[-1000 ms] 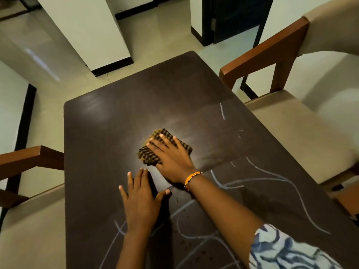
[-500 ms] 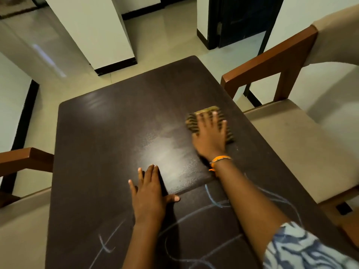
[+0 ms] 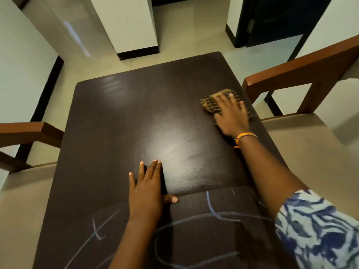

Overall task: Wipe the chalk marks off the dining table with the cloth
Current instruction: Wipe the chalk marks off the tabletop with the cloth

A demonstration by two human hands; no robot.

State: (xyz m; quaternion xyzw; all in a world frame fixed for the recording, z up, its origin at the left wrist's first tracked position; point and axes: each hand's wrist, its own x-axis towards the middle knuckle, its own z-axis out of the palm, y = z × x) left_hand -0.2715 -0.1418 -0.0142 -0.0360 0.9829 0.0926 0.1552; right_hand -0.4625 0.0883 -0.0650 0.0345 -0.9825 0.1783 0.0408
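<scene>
Now the right hand [image 3: 231, 115] had pushed the cloth [image 3: 210, 102] farther, to the table's [image 3: 116, 123] right edge, palm flat on it, fingers spread; the left hand [image 3: 146, 193] stayed flat and open above the chalk marks [image 3: 211, 208].

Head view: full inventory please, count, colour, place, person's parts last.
dining table: 1, dark brown, centre of view
chalk marks: several lines, pale white-blue, near end of the table only
cloth: 1, brown-and-tan checked, far right of the table near its edge, under the right hand
chairs: 2, brown wood arms with beige seats, one each side of the table
floor: pale tiles, beyond the table
door: 1, dark, top right
bracelet: 1, orange, right wrist
sleeve: 1, blue-and-white print, right arm
left hand: flat on the table, near centre
right hand: flat on the cloth, blurred
</scene>
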